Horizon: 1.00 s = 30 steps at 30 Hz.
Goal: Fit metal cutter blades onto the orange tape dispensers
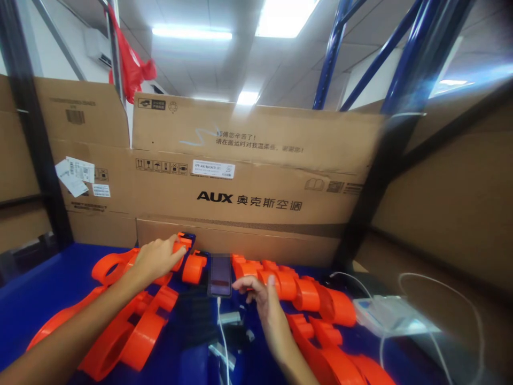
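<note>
My left hand (158, 258) reaches to the back of the blue surface, its fingers closed on a bright orange plastic piece (182, 247) with a dark part at its top. Another curved orange piece (194, 268) stands just right of it. My right hand (262, 297) hovers with fingers bent and thumb apart, holding nothing, near a phone (220, 274) propped upright. Behind this hand runs a row of orange curved pieces (308, 294). Larger orange loops (140, 339) lie beneath my left forearm, and more orange pieces (340, 363) lie at the lower right.
A white cable (223, 326) hangs from the phone. Small silvery metal pieces (222, 354) and dark items lie in the middle of the blue surface (192, 369). Flattened cardboard (248, 182) stands behind. At right sits a white device (395, 315) with cables, beside a dark rack post (371, 198).
</note>
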Tool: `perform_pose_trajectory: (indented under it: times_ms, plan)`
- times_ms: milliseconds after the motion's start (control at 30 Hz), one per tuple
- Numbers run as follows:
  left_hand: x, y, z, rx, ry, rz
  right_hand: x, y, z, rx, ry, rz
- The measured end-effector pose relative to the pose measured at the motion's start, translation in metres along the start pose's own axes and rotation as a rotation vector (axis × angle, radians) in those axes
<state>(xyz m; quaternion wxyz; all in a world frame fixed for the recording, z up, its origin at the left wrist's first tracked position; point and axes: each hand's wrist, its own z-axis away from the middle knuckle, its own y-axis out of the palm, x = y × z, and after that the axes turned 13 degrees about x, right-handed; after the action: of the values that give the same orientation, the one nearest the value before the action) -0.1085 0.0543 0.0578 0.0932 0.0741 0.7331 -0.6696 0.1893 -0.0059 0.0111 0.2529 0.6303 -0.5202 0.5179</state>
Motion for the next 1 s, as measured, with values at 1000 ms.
perform_pose_trajectory:
  times_ms: [1000]
  plan:
    - [0.016,-0.003,-0.009,0.071,0.073,-0.069,0.006,-0.001,0.003,0.035,0.026,-0.041]
